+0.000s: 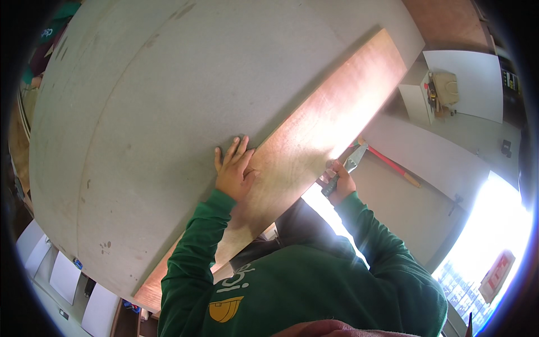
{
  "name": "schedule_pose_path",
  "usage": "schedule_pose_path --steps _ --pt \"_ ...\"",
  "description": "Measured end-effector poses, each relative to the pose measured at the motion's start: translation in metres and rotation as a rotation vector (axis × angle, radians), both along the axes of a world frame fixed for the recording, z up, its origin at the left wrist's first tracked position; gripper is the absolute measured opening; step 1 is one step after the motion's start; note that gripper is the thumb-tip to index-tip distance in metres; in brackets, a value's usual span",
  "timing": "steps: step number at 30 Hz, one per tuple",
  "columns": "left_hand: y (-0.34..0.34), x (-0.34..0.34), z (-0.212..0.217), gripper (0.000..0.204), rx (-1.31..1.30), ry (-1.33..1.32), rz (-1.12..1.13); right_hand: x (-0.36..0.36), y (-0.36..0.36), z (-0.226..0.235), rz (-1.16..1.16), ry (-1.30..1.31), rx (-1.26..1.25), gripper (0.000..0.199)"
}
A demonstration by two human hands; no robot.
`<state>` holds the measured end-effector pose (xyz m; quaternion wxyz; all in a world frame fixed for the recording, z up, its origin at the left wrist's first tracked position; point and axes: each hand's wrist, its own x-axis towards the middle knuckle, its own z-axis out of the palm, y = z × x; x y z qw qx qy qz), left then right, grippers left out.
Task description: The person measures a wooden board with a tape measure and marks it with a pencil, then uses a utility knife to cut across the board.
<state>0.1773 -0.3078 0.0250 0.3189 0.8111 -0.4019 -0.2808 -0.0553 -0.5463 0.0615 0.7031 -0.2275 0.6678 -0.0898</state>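
A large grey board (168, 112) fills most of the view, with a long brown wooden panel (325, 118) lying along its right edge. My left hand (233, 168) rests flat, fingers spread, where the grey board meets the brown panel. My right hand (339, 182) is closed around the handle of a metal-bladed tool (351, 164) held against the panel's outer edge. Both my arms wear green sleeves.
A red-handled tool (393, 165) lies on the grey floor to the right. Further right stand a white sheet (471, 81) and a small white box with a tan bag (443, 90). Bright glare washes out the lower right. White panels (62, 275) lie at the lower left.
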Motion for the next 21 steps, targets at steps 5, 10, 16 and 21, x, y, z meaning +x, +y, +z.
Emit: schedule_pose_path --steps 5,10,16,21 --pt "0.000 0.000 0.000 0.056 0.017 -0.008 -0.013 0.001 0.000 0.001 -0.009 -0.011 -0.002 0.031" --pt "0.000 0.001 -0.001 0.057 0.022 -0.011 -0.023 0.010 0.002 0.007 -0.029 0.029 -0.013 0.014" --pt "0.005 0.001 -0.002 0.057 0.022 -0.017 -0.022 0.013 0.006 0.007 -0.035 0.043 -0.009 0.015" --pt "0.002 0.002 0.003 0.051 0.012 0.001 -0.003 0.000 0.003 0.000 -0.035 0.025 0.024 0.016"
